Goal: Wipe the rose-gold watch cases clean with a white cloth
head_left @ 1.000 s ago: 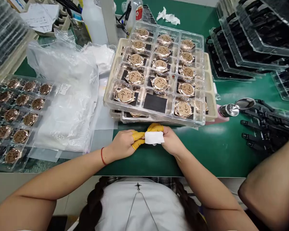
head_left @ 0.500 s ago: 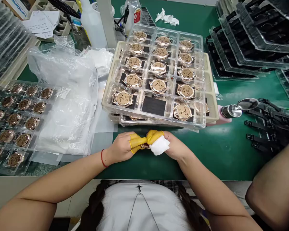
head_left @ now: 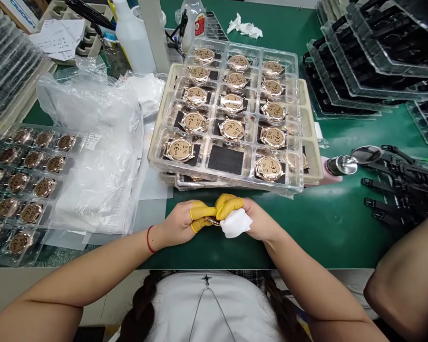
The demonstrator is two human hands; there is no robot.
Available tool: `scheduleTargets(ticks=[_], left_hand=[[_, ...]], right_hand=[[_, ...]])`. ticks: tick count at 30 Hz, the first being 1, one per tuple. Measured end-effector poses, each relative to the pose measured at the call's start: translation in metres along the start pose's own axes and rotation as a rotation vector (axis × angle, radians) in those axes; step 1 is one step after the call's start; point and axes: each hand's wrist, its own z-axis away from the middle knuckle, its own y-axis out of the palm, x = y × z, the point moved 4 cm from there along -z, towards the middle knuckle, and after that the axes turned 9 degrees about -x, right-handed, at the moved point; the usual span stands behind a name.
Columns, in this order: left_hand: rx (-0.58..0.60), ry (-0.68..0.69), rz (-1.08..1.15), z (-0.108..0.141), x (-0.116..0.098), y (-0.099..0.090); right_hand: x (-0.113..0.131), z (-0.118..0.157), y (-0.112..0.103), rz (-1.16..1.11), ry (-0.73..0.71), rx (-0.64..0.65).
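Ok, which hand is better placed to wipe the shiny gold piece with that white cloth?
Likely your right hand: it holds the white cloth, close beside the gold piece. Your left hand pinches that piece, so it seems better suited to steadying.

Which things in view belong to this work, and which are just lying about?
In the job:
gold piece, held by left hand
white cloth, in right hand
tray of gold watch cases, apparently

Seemingly just lying about:
crumpled tissue
red-labelled bottle
papers
black straps
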Motion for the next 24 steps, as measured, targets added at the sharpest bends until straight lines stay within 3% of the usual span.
scheduleTargets(ticks=[7,9,12,15,20,24], left_hand=[[-0.007,-0.505,0.421,0.005,0.01,0.006],[0.002,-0.573,0.477,0.006,0.013,0.008],[-0.01,-0.533,0.355,0.005,0.018,0.004],[0.021,-0.4,0.168,0.002,0.02,0.0],[0.167,-0.197,-0.118,0.002,0.016,0.001],[0.223,-0.054,-0.342,0.002,0.01,0.001]], right_hand=[[-0.005,-0.003,0.001,-0.016,-0.072,-0.05],[-0.004,-0.004,0.001,0.034,-0.148,-0.08],[0.001,-0.003,0.0,0.138,-0.287,-0.151],[0.003,-0.002,-0.002,0.181,-0.318,-0.179],[-0.004,-0.005,-0.003,0.163,-0.051,-0.063],[-0.01,-0.006,-0.004,0.136,0.054,-0.068]])
